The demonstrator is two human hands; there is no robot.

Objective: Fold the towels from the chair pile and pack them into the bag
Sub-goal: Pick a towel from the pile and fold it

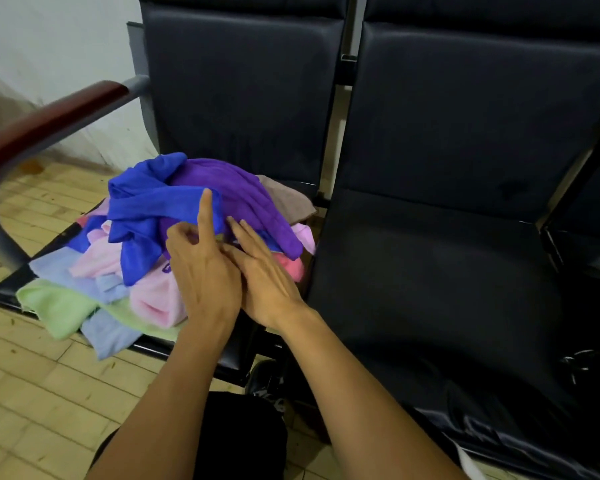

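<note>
Black padded seats (447, 209) fill the frame's right and top. On the left seat, centre-left, lies the towel pile (146, 258), blue towel (142, 209) and purple towel (236, 192) uppermost (pink, green and pale blue beneath). Over its near edge the left hand (201, 275) points one finger up, the others curled on nothing; the right hand (267, 275), fingers straight, touches it.

Soft matt cloth towels (160, 237) lie on a glossy black leather-look chair (243, 98) with a polished wood armrest (49, 119).
</note>
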